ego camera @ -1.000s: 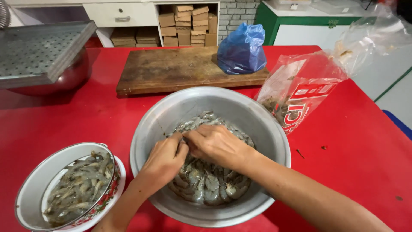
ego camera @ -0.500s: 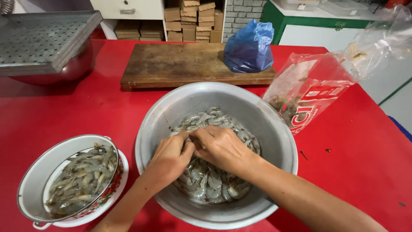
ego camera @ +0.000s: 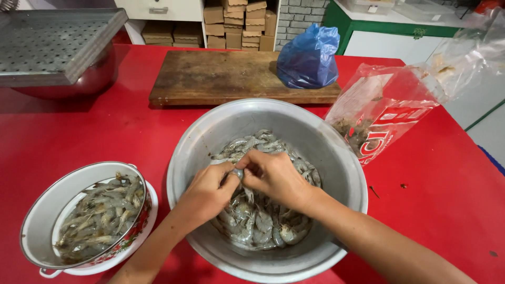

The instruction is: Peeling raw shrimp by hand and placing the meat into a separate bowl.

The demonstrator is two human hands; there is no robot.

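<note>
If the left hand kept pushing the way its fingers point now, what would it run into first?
The left hand points up and right, straight at the right hand; their fingertips already meet over one shrimp, so that comes first.

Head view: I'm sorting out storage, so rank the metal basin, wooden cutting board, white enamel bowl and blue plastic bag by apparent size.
1. metal basin, though it is nearest the camera
2. wooden cutting board, farther away, so possibly comparable
3. white enamel bowl
4. blue plastic bag

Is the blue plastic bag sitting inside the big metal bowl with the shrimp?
No, the blue plastic bag rests on the wooden cutting board behind the big metal bowl, apart from it.
</note>
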